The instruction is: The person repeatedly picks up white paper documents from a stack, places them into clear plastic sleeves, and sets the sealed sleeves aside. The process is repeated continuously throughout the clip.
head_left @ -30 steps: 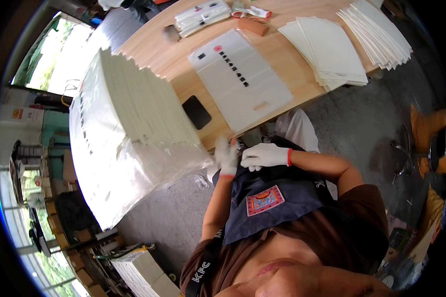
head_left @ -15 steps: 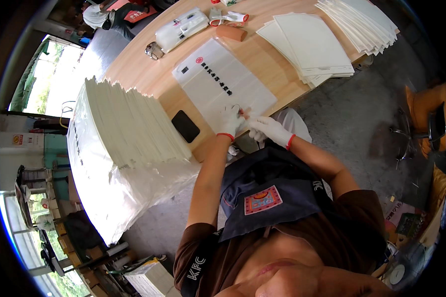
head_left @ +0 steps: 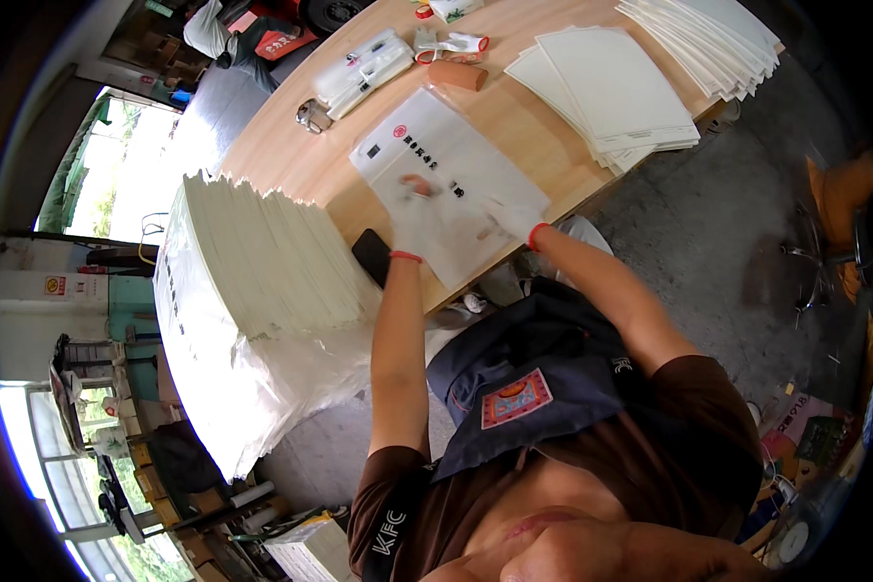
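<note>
Head view: a translucent white plastic bag (head_left: 464, 173) with dark print and a red emblem lies on the wood-grain tabletop (head_left: 563, 165), at the edge nearest the person. The left hand (head_left: 412, 221), white-gloved, is over its left part; the right hand (head_left: 510, 221), likewise gloved, is over its near right part. Both are blurred, so I cannot tell whether either grips it. A black smartphone (head_left: 369, 256) lies just left of the left wrist, beside a tall plastic-wrapped stack of white sheets (head_left: 272, 262). Beyond the bag sits an orange-brown block (head_left: 457, 76); rightward, loose white sheets (head_left: 619, 92) overlap.
</note>
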`<state>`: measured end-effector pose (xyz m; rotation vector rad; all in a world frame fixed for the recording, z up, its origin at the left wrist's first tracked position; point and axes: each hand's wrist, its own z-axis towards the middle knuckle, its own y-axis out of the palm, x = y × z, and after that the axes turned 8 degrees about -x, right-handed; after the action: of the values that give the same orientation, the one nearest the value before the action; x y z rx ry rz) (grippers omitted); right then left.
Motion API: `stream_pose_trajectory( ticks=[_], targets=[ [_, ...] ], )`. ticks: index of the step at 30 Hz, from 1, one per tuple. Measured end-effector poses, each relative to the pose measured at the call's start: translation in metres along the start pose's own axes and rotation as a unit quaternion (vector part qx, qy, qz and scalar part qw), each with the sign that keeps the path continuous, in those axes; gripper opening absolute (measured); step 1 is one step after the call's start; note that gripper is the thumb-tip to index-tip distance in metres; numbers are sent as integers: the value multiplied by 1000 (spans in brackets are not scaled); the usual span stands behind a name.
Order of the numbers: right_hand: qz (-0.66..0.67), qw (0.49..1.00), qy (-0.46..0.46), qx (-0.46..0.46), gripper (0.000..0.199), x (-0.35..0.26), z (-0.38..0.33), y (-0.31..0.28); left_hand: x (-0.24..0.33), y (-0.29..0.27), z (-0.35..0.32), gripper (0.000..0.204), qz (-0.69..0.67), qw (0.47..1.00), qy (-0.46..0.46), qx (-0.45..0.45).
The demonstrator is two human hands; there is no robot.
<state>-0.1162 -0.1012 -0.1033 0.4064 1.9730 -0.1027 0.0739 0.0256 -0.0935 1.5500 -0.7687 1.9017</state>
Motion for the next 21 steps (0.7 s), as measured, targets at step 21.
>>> stream_pose_trajectory(
  ticks=[21],
  targets=[
    [-366,930,27,28,42,-2,-81,-89,72,40,-34,29,-399,910,-107,-19]
  ],
)
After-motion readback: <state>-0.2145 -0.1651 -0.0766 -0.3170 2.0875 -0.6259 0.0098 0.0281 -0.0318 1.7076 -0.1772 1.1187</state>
